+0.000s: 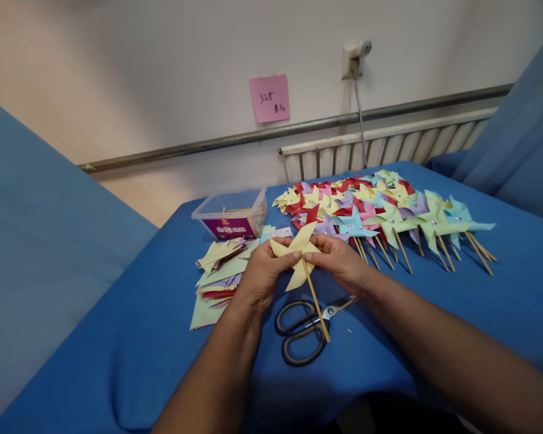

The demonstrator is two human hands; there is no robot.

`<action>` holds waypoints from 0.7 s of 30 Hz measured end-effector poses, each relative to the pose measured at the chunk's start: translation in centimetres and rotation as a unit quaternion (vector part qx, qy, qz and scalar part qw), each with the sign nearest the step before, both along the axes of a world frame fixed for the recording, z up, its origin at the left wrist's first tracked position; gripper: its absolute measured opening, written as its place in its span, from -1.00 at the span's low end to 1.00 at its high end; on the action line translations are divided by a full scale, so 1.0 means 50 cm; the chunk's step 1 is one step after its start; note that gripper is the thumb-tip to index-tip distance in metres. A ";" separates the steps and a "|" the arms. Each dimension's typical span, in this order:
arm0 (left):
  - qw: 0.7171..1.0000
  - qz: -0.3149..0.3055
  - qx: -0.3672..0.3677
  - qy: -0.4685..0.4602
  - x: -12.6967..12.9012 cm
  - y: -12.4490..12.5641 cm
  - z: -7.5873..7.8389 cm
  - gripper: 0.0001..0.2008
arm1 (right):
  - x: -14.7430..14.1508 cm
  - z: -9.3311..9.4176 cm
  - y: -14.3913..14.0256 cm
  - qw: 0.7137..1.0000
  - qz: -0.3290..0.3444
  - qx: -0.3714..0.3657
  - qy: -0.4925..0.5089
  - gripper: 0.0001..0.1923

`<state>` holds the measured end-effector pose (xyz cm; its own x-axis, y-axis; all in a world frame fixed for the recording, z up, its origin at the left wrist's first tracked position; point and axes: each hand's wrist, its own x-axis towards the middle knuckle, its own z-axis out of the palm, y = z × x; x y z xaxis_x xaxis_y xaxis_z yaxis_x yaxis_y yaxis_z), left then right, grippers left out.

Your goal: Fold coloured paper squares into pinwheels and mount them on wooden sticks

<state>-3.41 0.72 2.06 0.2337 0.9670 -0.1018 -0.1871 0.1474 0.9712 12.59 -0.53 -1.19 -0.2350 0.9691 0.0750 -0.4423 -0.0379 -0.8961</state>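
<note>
Both of my hands hold a pale yellow paper pinwheel (pixel 301 239) above the blue cloth. My left hand (pixel 271 265) grips its left side, thumb near the centre. From the right, my right hand (pixel 337 256) pinches it, thumb also by the middle. A thin wooden stick (pixel 315 301) slants down from the pinwheel's centre toward me. Beneath the stick lie scissors (pixel 303 360) with dark handles, their blades pointing up to the right. Left of my left hand is a stack of coloured paper (pixel 217 280), some sheets cut and folded.
A clear plastic box (pixel 228 205) with a purple label and a few sticks stands behind the paper. Many finished pinwheels (pixel 391 223) cover the table's right back. Behind are a radiator (pixel 344 160), a pipe (pixel 226 141) and a plugged socket (pixel 353 63). Blue curtains hang on both sides.
</note>
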 end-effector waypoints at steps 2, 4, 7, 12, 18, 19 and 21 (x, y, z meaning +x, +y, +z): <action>1.000 0.003 -0.006 -0.001 0.000 0.000 0.000 -0.60 | 0.001 0.000 0.001 1.000 -0.001 0.003 -0.005 -0.65; 1.000 0.005 -0.010 0.001 0.001 -0.001 0.000 -0.61 | 0.001 0.001 0.001 1.000 -0.004 0.006 -0.009 -0.65; 1.000 0.012 -0.006 0.012 0.003 -0.001 0.000 -0.61 | 0.001 0.004 -0.001 1.000 -0.002 0.010 -0.011 -0.65; 0.999 0.032 -0.001 0.038 0.004 0.002 -0.005 -0.59 | -0.002 0.005 -0.001 1.000 0.012 0.011 -0.002 -0.61; 0.997 0.054 0.026 0.055 0.007 0.002 -0.008 -0.59 | -0.005 -0.011 0.010 1.000 0.004 0.007 0.007 -0.65; 0.996 0.058 0.029 0.056 0.008 0.001 -0.008 -0.59 | -0.005 -0.014 0.011 1.000 0.002 0.008 0.008 -0.65; 0.996 0.063 0.032 0.057 0.011 0.000 -0.008 -0.60 | -0.005 -0.017 0.013 1.000 -0.002 0.011 0.008 -0.65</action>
<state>-2.86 0.71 1.66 0.1001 0.9933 -0.0572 -0.0872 0.0661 0.9940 12.36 0.10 -2.05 -0.2291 0.9683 0.0995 -0.4573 -0.0168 -0.8892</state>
